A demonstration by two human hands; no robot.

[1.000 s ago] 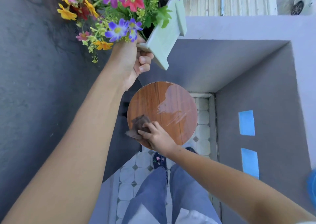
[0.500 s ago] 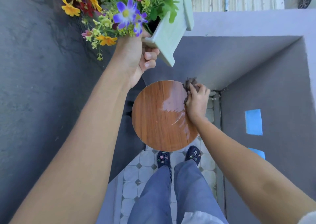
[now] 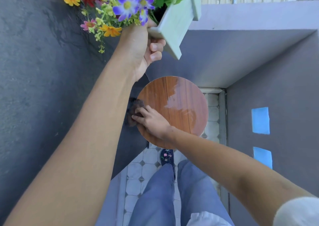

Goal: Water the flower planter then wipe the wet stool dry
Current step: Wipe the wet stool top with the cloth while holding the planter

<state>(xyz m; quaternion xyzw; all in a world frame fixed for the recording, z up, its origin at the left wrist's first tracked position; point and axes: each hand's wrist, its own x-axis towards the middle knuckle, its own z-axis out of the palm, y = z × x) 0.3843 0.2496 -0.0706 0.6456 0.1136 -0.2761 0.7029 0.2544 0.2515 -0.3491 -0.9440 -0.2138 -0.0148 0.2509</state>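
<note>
My left hand [image 3: 144, 46] grips the lower edge of a pale green wooden flower planter [image 3: 174, 24] and holds it tilted, high above the stool. Purple, yellow, red and pink flowers [image 3: 127, 6] spill from it. Below, the round wood-grain stool top [image 3: 179, 105] shows a shiny wet patch on its right half. My right hand [image 3: 151, 120] presses a dark brown cloth [image 3: 133, 112] on the stool's left edge, part of the cloth hanging over the rim.
Grey walls close in on the left, back and right, with two blue tape patches [image 3: 260, 120] on the right wall. The floor is white tile [image 3: 138, 182]. My legs in blue trousers and a dark shoe [image 3: 166, 156] stand just in front of the stool.
My right hand swept the cloth from the stool's far right edge across to its left edge. The planter stays held up by my left hand.
</note>
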